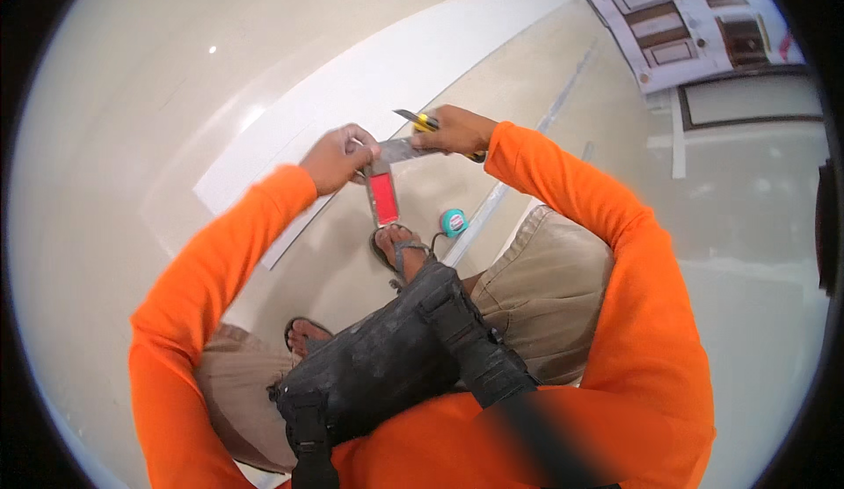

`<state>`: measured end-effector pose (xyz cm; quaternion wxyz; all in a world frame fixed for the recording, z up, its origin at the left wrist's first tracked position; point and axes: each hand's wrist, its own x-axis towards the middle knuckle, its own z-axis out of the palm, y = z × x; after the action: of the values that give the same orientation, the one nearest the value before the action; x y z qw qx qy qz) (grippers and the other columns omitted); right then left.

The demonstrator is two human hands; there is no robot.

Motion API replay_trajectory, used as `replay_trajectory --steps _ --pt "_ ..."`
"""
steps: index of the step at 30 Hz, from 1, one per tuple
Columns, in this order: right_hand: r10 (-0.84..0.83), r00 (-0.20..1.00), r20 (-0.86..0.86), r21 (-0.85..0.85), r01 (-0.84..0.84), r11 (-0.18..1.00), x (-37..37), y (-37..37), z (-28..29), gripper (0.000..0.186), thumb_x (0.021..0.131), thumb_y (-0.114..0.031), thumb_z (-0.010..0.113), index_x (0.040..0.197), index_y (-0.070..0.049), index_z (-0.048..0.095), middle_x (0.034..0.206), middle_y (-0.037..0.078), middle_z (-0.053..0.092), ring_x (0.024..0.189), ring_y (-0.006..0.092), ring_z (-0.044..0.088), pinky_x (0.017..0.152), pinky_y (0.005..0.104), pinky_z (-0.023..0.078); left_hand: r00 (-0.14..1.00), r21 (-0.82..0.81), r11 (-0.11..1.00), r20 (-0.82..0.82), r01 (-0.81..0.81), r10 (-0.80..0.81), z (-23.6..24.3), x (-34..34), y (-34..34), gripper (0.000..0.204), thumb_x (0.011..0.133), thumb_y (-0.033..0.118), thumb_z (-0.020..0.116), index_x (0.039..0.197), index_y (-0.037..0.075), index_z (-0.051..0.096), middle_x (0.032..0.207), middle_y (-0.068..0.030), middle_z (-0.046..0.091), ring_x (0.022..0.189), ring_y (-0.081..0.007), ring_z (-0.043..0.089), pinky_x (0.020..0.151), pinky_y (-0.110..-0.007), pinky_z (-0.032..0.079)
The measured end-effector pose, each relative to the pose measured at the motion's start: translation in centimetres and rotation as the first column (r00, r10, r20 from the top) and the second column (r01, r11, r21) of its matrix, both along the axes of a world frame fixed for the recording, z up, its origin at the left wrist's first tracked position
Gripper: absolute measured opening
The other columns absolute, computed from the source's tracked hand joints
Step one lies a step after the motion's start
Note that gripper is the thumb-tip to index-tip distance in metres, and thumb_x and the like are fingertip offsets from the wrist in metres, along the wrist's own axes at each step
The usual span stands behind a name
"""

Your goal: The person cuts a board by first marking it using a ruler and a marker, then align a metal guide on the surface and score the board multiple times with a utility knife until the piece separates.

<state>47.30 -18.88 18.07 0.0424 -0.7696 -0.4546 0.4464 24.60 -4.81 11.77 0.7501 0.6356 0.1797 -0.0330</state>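
Left hand [336,158] closed on a metal square with a red stock [383,192], pressed near the edge of the long white panel [387,80] on the floor; right hand [457,130] gripped round a yellow utility knife [424,122], blade at the square's edge; scoring appears in hand, calling for a steady draw along the blade; teal tape measure [454,222] lies beside the sandalled foot [400,247].

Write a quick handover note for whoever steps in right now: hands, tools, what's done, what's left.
Left hand: pressing down the metal try square with the red handle on the long white panel lying on the floor.
Right hand: grip closed on the yellow utility knife, blade at the square's steel edge.
Teal tape measure: on the floor by the sandalled foot.
Done: square set across the panel.
Left: whether any cut exists cannot be told; check the line.
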Motion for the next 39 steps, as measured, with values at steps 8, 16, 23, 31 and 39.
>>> replay_trajectory --steps 8,16,23,31,39 --pt "0.14 0.766 0.628 -0.393 0.157 0.906 10.3 -24.6 -4.1 0.034 0.083 -0.038 0.064 0.096 -0.007 0.073 0.103 0.021 0.07 0.098 0.0386 0.066 0.085 0.0489 0.052 0.956 0.597 0.749 -0.23 0.288 -0.184 -12.9 -9.8 -0.5 0.028 0.091 0.027 0.062 0.102 0.002 0.067 0.096 -0.0173 0.071 0.088 -0.0312 0.068 0.081 -0.039 0.053" --pt "-0.079 0.687 0.723 -0.329 0.442 0.834 13.0 -31.5 -4.3 0.036 0.085 -0.034 0.062 0.11 -0.009 0.071 0.114 0.018 0.068 0.107 0.0374 0.063 0.094 0.049 0.049 0.974 0.87 0.493 -0.136 0.028 0.184 -13.2 -9.5 5.4 0.033 0.089 0.025 0.064 0.118 0.011 0.059 0.119 -0.0139 0.059 0.113 -0.0333 0.055 0.096 -0.045 0.046" --pt "0.343 0.807 0.48 -0.351 -0.182 0.919 11.9 -13.6 -2.3 0.024 0.086 -0.02 0.06 0.087 0.003 0.065 0.083 0.024 0.067 0.07 0.0396 0.066 0.066 0.0494 0.053 0.843 0.888 0.46 -0.245 -0.003 0.479 -14.9 -9.7 18.1 0.052 0.096 0.04 0.05 0.136 0.008 0.051 0.134 -0.0136 0.053 0.127 -0.0321 0.048 0.106 -0.046 0.041" --pt "-0.819 -0.017 -0.573 -0.354 0.907 0.228 -10.2 0.0 -19.8 0.023 0.099 -0.017 0.048 0.106 0.005 0.05 0.092 0.017 0.059 0.074 0.0274 0.062 0.065 0.0421 0.058 0.886 0.879 0.472 -0.272 0.069 0.376 -14.9 -5.9 13.9 0.05 0.098 0.033 0.042 0.14 0.007 0.045 0.133 -0.0209 0.051 0.122 -0.0363 0.05 0.102 -0.048 0.043" --pt "-0.857 -0.175 -0.484 -0.349 0.937 0.006 -16.1 2.4 -19.3 0.021 0.094 -0.014 0.052 0.106 0.004 0.049 0.093 0.017 0.056 0.075 0.0259 0.06 0.065 0.0389 0.056 0.81 0.761 0.645 -0.419 0.067 0.41 -14.4 -5.2 17.4 0.045 0.101 0.036 0.038 0.121 0.003 0.06 0.117 -0.0198 0.062 0.112 -0.0384 0.057 0.095 -0.048 0.047"
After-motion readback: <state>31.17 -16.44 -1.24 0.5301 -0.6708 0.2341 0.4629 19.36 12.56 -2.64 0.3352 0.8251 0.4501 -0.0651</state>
